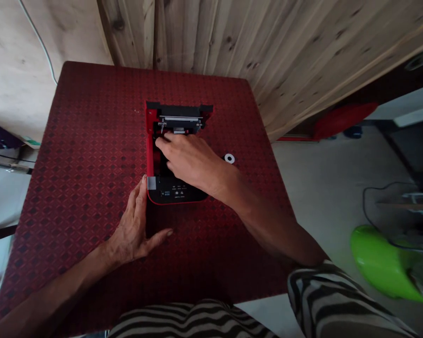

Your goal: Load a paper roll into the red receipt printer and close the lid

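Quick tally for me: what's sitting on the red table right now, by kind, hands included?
Red and black printer with its lid open: 1
Small white ring-shaped part: 1
Hands: 2, the left hand flat beside the printer's near left corner, the right hand reaching inside the printer
Total: 4, all on the red table

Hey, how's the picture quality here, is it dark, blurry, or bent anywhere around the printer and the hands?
Head view: dim, soft light; the open red and black printer is murky inside, where the right hand reaches. The left hand casts a faint shadow on the red table. Wide-lens bending tilts the wooden wall planks; the green object at the edge is smeared.
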Action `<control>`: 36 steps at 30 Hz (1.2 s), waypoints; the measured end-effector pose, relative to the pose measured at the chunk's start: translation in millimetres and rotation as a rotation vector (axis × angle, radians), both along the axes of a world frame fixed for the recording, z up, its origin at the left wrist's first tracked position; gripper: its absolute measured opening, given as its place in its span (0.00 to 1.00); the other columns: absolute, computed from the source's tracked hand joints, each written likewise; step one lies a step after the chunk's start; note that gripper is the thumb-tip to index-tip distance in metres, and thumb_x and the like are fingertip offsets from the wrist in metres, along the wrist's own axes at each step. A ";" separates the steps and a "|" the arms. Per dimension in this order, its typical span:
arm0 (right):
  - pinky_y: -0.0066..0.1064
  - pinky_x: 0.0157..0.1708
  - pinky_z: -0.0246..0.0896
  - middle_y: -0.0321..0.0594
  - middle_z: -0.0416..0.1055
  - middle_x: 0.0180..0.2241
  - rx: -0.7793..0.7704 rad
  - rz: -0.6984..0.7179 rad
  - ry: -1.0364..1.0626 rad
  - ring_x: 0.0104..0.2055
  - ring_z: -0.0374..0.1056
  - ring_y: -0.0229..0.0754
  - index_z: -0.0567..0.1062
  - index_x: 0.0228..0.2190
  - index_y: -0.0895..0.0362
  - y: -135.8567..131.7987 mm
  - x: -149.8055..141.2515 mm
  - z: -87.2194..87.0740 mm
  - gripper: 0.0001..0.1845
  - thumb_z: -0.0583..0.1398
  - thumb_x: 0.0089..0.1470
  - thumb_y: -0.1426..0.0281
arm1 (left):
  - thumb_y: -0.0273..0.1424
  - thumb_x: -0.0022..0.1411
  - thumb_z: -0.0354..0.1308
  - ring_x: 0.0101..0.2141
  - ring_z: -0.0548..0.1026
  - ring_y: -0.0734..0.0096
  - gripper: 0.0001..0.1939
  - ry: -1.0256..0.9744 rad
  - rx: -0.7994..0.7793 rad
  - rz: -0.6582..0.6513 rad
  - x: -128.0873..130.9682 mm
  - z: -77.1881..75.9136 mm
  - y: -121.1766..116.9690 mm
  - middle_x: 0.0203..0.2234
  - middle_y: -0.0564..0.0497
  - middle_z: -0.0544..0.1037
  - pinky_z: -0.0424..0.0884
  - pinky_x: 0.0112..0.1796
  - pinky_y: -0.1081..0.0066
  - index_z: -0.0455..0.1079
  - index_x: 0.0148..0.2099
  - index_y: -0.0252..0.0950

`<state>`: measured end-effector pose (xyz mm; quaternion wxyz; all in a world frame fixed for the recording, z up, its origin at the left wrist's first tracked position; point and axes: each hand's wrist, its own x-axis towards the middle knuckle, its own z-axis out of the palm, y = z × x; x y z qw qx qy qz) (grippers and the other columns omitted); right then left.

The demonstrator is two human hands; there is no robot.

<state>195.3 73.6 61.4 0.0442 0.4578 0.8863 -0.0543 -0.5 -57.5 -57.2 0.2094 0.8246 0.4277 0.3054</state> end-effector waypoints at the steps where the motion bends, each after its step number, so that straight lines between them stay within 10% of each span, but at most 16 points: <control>1: 0.40 0.43 0.69 0.57 0.80 0.55 -0.006 0.007 -0.013 0.51 0.80 0.54 0.75 0.62 0.64 0.3 -0.4 0.6 0.28 0.50 0.67 0.86 | 0.49 0.71 0.65 0.75 0.58 0.33 0.60 -0.002 0.000 0.003 0.1 -0.1 -0.2 0.77 0.25 0.54 0.72 0.67 0.34 0.30 0.84 0.31; 27: 0.41 0.40 0.68 0.56 0.82 0.53 -0.028 -0.036 -0.081 0.48 0.81 0.56 0.74 0.63 0.60 -2.7 -3.3 14.2 0.26 0.54 0.68 0.81 | 0.52 0.72 0.63 0.76 0.57 0.32 0.59 -0.022 -0.059 0.009 0.7 -1.5 -1.9 0.77 0.24 0.52 0.71 0.68 0.33 0.29 0.84 0.30; 36: 0.38 0.37 0.70 0.45 0.84 0.49 0.129 -0.094 0.381 0.43 0.80 0.48 0.79 0.54 0.56 -29.1 19.6 3.8 0.18 0.58 0.67 0.76 | 0.52 0.72 0.64 0.75 0.58 0.34 0.60 -0.023 -0.062 0.011 0.5 0.8 0.2 0.76 0.24 0.54 0.71 0.68 0.34 0.29 0.84 0.30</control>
